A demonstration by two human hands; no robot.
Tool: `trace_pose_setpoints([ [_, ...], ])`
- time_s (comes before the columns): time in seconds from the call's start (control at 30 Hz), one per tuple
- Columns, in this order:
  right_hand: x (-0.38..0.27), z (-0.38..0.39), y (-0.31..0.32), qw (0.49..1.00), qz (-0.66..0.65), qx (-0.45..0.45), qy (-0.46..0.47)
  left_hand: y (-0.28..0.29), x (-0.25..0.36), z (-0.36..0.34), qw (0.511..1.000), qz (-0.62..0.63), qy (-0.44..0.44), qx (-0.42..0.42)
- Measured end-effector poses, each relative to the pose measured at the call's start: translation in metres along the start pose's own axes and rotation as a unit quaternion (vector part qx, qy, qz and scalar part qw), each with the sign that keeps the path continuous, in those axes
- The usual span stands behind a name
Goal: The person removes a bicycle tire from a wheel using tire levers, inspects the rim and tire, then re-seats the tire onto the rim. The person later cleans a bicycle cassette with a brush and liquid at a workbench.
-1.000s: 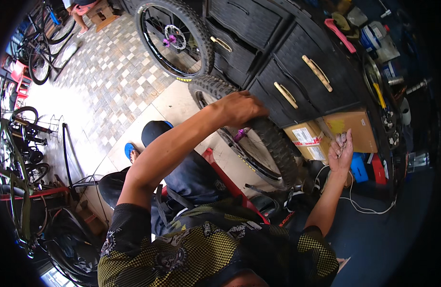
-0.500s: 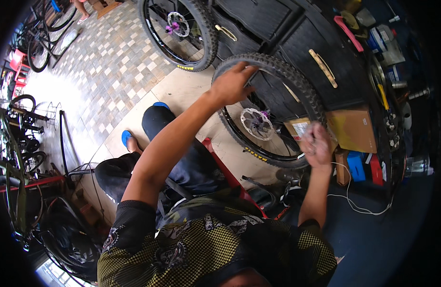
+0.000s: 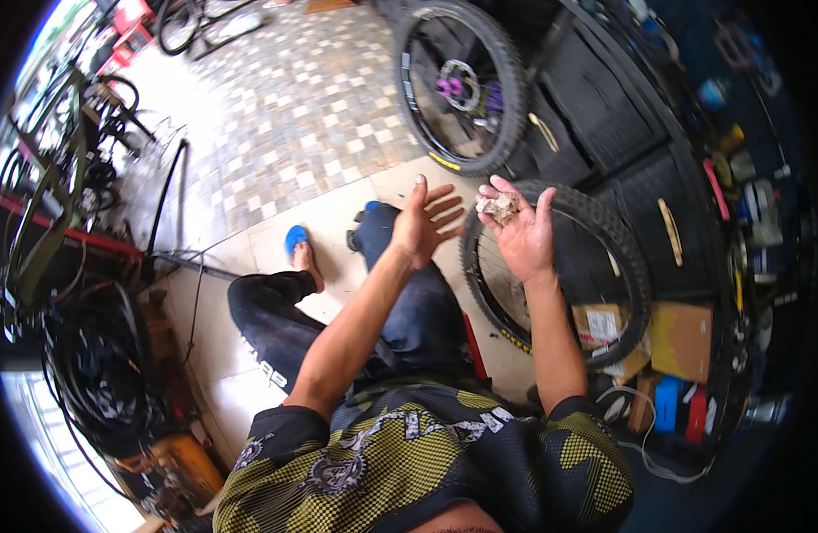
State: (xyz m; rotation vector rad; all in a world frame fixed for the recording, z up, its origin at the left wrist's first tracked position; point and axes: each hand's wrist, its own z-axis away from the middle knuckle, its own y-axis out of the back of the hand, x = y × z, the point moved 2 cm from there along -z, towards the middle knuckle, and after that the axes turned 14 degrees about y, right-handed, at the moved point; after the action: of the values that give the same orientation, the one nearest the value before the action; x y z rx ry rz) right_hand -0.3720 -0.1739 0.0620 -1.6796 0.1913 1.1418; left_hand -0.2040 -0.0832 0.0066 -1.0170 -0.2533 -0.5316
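Observation:
My right hand (image 3: pixel 525 245) is raised palm up, and a crumpled whitish-brown lump (image 3: pixel 499 209) rests on its fingers; its material is unclear. Pale dust marks the fingertips. Facing it, my left hand (image 3: pixel 420 233) is open with fingers spread and nothing in it. The two hands are apart. Behind and below my right hand stands a bicycle wheel (image 3: pixel 638 282) with a knobby black tyre, leaning on the dark cabinet. My right hand and forearm hide part of that wheel, including its hub.
A second wheel (image 3: pixel 513 107) with a purple hub leans farther back against the black cabinet (image 3: pixel 604 102). Cardboard boxes (image 3: pixel 682 340) and a blue box (image 3: pixel 667 404) sit at the right. At the left are a green bike frame (image 3: pixel 40 191) and coiled black tyres (image 3: pixel 98 377).
My left hand has left the near wheel's tyre and drawn back, opening. My right hand has lifted and turned palm up, showing the lump. The view has shifted left.

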Motion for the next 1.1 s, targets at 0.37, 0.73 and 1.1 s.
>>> trace_pose_setpoints([
  [0.37,0.153,-0.104,-0.148,0.959,0.149,-0.235,0.046,0.16,0.071,0.19,0.953,0.121,-0.224,0.161],
  [0.73,0.406,-0.083,-0.096,0.738,0.503,-0.43,-0.133,0.382,-0.173,0.572,0.537,-0.084,-0.087,0.835],
  [1.1,0.373,-0.105,-0.024,0.666,0.583,-0.368,-0.285,0.151,-0.362,0.894,-0.171,0.116,-0.137,0.969],
])
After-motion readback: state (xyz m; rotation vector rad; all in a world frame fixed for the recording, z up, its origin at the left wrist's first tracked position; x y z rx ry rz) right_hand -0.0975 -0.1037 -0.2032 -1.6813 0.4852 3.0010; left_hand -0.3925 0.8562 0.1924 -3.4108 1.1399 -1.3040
